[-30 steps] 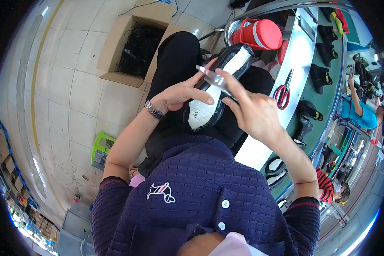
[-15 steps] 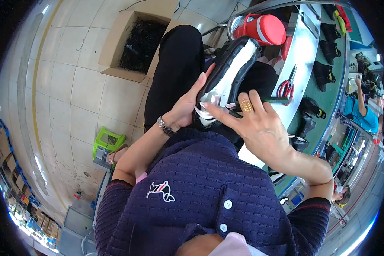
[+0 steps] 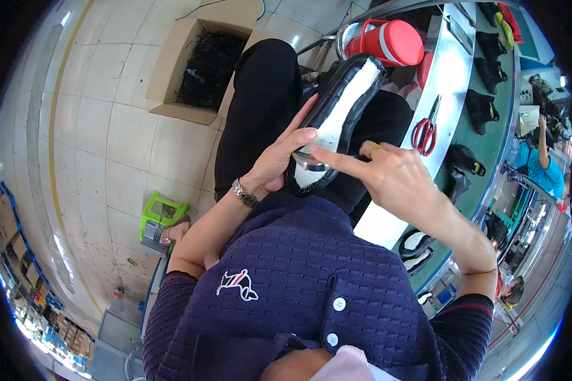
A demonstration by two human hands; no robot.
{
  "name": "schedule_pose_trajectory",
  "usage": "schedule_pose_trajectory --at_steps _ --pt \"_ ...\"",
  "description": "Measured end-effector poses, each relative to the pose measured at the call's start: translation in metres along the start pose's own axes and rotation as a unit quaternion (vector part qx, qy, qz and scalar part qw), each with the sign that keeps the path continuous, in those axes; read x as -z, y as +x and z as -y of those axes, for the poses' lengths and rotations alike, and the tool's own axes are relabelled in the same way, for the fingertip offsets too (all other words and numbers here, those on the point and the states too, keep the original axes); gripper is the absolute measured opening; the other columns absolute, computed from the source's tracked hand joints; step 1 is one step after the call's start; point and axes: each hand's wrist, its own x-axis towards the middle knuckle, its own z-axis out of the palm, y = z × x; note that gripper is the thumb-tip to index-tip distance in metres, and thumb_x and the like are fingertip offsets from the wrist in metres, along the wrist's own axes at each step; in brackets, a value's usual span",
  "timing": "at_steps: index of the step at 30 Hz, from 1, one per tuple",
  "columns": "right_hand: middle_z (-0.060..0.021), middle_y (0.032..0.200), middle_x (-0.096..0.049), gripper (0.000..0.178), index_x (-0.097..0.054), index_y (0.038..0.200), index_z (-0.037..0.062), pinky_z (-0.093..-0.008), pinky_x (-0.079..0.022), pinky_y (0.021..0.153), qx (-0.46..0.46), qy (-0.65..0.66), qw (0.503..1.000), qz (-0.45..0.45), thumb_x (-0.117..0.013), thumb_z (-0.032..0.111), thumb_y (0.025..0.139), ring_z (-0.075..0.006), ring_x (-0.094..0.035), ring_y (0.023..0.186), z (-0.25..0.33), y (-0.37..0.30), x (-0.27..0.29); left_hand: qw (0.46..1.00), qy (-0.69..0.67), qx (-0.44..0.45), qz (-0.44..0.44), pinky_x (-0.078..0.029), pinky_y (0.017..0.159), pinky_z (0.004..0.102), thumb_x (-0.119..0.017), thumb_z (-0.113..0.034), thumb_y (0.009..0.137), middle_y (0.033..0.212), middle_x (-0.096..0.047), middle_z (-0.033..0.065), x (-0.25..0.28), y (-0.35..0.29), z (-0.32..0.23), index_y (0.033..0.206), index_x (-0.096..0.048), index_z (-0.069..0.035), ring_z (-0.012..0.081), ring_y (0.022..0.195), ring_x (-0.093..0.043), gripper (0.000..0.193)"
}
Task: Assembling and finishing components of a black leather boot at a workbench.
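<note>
A black shoe (image 3: 329, 98) lies sole up over my lap, its toe toward me, with a white insole board showing along its underside. My left hand (image 3: 278, 157) is wrapped round its left side, the thumb pressing on the white board. Across the board near the toe runs a shiny silvery band (image 3: 313, 163). My right hand (image 3: 391, 173) reaches in from the right; its index finger points onto the board beside that band while the other fingers curl in. Whatever those curled fingers hold is hidden.
Red-handled scissors (image 3: 424, 136) rest on the metal ledge (image 3: 454, 79) to my right. Beyond it, black shoes (image 3: 482, 112) stand on a green belt. A red container (image 3: 403, 43) sits ahead; a cardboard box (image 3: 162, 70) of black scraps and a green stool (image 3: 149, 213) are left.
My left thumb has come over onto the white board. My right hand has turned and its fingers curled in; the dark green handle seen between them before no longer shows.
</note>
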Motion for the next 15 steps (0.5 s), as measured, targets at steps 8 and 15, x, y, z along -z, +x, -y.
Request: schedule_pose_trajectory --at_steps 8,15 --pt "-0.0062 0.060 -0.055 0.068 -0.037 0.147 0.0209 -0.0357 -0.046 0.044 -0.076 0.062 0.992 -0.081 -0.065 0.013 0.086 -0.0235 -0.055 0.045 0.011 0.016 -0.010 0.996 0.069 0.051 -0.027 -0.038 0.103 0.0331 -0.067 -0.012 0.083 0.143 -0.042 0.0075 0.012 -0.005 -0.005 0.154 -0.018 -0.023 0.0169 0.125 -0.046 0.087" --pt "-0.0056 0.057 -0.053 0.071 -0.028 0.150 0.0234 -0.0350 -0.042 0.039 -0.054 0.085 0.990 -0.095 -0.063 0.017 0.089 -0.0182 -0.053 0.042 0.023 0.015 -0.012 0.996 0.051 0.071 -0.021 -0.037 0.106 0.0334 -0.067 -0.001 0.078 0.148 -0.036 0.0085 0.002 -0.014 -0.018 0.154 -0.015 -0.025 0.0194 0.128 -0.045 0.096"
